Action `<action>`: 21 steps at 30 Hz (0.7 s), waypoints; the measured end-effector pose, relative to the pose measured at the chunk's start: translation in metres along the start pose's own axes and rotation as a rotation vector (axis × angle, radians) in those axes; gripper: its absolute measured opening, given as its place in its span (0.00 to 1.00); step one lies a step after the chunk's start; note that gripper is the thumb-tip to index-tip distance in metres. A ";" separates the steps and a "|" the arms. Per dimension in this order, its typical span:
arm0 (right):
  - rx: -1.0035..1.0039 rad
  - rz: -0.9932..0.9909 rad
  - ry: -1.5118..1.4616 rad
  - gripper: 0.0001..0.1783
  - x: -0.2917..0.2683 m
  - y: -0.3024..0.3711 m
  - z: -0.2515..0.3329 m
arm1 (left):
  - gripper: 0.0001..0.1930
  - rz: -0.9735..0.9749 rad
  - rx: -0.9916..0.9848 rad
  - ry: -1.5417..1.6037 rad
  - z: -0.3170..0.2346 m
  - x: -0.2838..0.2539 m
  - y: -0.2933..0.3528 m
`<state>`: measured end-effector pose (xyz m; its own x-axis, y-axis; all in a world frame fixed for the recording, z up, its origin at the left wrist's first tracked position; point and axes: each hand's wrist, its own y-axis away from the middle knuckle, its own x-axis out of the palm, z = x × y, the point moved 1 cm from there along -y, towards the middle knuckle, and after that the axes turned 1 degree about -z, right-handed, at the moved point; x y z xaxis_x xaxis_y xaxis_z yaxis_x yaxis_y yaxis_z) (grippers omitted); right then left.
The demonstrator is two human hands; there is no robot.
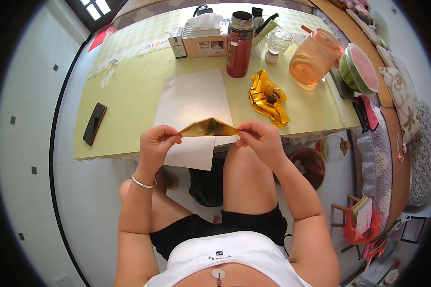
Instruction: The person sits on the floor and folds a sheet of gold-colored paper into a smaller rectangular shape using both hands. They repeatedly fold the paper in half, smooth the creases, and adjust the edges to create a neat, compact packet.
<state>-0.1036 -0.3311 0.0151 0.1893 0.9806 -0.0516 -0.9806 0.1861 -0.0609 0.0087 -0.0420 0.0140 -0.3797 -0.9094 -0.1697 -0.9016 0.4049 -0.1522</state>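
A folded piece of shiny gold foil paper (209,127) is stretched between my two hands at the table's near edge. Its upper edge peaks in the middle and its ends narrow to points. My left hand (156,142) pinches the left tip between thumb and fingers. At the opposite tip, my right hand (259,137) pinches it the same way. Beneath and behind the foil lie white paper sheets (191,98), one hanging over the table's edge. To the right rests a crumpled gold foil wrapper (268,98) with dark bits on it.
A red flask (240,48), a tissue box (203,42), a small white jar (272,56) and a pitcher of orange liquid (312,60) stand farther back. Cut watermelon (358,69) sits at the right. A phone (95,123) lies left. Below the table is a brown bin (307,167).
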 end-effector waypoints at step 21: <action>-1.025 -0.397 0.984 0.14 -0.080 0.014 -0.005 | 0.13 0.092 -0.196 0.388 -0.020 0.115 -0.096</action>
<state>-0.1320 -0.4072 0.0132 0.7994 0.3629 -0.4787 -0.4739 -0.1088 -0.8738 0.0475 -0.1869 0.0285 -0.4765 -0.8537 0.2101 -0.8682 0.4945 0.0402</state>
